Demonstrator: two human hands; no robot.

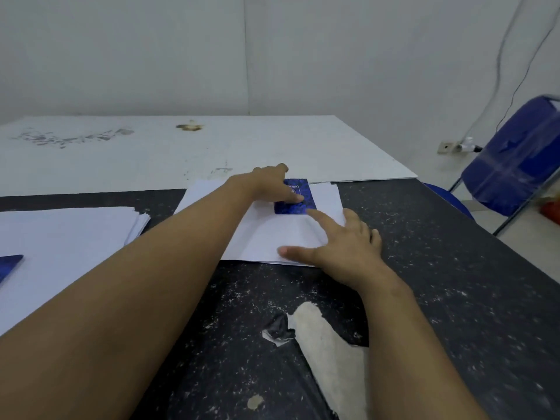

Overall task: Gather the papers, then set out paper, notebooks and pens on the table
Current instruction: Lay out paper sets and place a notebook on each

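The notebook [306, 204] lies on the paper [266, 237]. The left hand [268, 183] touches it and the right hand [345, 245] presses the paper, both grips open.

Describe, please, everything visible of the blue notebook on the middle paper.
The notebook is small and rectangular, its dark blue patterned cover bearing a blurred pale label. It lies flat, closed, on the far part of the white paper. The left hand rests fingers on it; the right hand's index fingertip reaches its near corner.
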